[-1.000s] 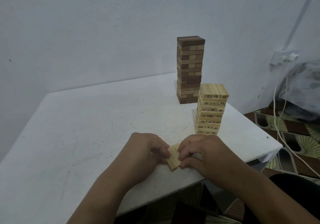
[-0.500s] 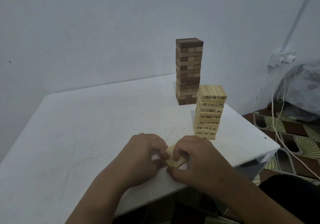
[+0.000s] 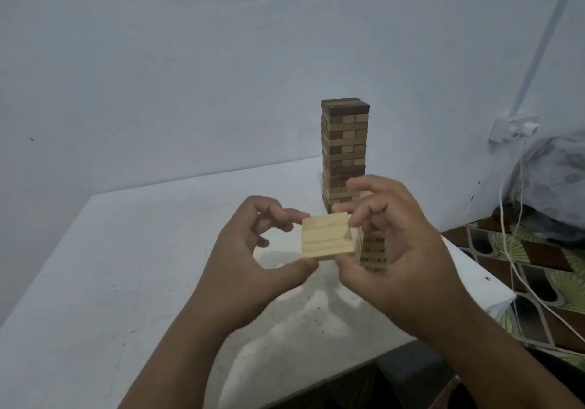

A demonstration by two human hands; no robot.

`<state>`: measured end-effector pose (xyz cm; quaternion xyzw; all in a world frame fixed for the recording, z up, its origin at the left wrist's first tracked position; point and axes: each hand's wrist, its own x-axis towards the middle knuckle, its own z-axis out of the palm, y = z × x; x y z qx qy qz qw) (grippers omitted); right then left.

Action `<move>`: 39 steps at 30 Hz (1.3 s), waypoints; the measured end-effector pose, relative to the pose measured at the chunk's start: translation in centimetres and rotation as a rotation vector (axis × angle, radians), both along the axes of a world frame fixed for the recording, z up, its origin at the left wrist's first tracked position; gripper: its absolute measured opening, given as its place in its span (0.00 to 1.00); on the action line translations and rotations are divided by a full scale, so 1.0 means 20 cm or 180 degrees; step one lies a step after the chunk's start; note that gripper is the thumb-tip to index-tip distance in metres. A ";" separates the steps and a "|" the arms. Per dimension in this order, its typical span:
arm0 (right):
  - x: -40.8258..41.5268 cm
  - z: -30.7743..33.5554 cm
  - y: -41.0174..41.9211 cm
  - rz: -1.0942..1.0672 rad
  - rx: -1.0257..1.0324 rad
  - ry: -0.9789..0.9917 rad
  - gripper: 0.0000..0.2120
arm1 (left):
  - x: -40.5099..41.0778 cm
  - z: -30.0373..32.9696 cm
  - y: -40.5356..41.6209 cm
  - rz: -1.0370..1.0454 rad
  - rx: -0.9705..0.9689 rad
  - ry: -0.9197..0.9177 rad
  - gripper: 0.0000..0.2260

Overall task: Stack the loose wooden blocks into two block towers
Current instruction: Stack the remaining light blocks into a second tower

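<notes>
I observe both hands raised above the white table (image 3: 126, 282), holding a flat layer of light wooden blocks (image 3: 327, 237) between them. The layer appears to be three pale blocks side by side, broad face toward the camera, clear of the table surface.

The left hand (image 3: 250, 250) sits at 9 o'clock of the layer. Its thumb presses the lower left corner from beneath, and its curled fingertips meet the upper left edge. I record it as pinching the layer.

The right hand (image 3: 395, 250) sits at 3 o'clock of the layer. Its thumb touches the lower right corner and its bent fingers close over the upper right edge. I record it as pinching the same layer.

The light block tower (image 3: 375, 252), marked with dark numerals, stands directly behind the right hand and is mostly hidden by the fingers. I cannot tell its height.

The dark block tower (image 3: 345, 149), built of mixed brown and tan blocks, stands upright at 12 o'clock of the hands, near the far table edge by the wall.

At 3 o'clock, off the table, I note a wall socket (image 3: 512, 126) with white cables (image 3: 506, 234) hanging over a patterned floor (image 3: 538, 269).
</notes>
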<state>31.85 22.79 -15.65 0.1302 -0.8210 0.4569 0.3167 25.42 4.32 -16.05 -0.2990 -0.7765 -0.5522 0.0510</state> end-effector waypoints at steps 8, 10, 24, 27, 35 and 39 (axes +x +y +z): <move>-0.05 0.14 0.22 -0.0053 -0.0589 0.0233 0.21 | -0.03 0.15 0.28 0.0094 0.0285 0.0022 0.28; -0.06 0.14 0.27 -0.0050 -0.0814 0.0214 0.21 | -0.03 0.16 0.36 0.0086 0.0354 -0.0034 0.29; -0.14 0.05 0.39 -0.0440 -0.1030 -0.0331 0.24 | -0.10 0.05 0.59 0.0255 0.0454 -0.0596 0.25; -0.14 0.04 0.39 -0.0490 -0.0942 -0.0401 0.24 | -0.10 0.03 0.60 0.0273 0.0447 -0.0617 0.23; -0.15 0.02 0.40 -0.0538 -0.0876 -0.0346 0.25 | -0.12 -0.01 0.60 0.0217 0.0389 -0.0680 0.25; -0.14 0.02 0.39 -0.0397 -0.1262 -0.0386 0.21 | -0.09 -0.02 0.61 -0.0019 0.0419 -0.0882 0.23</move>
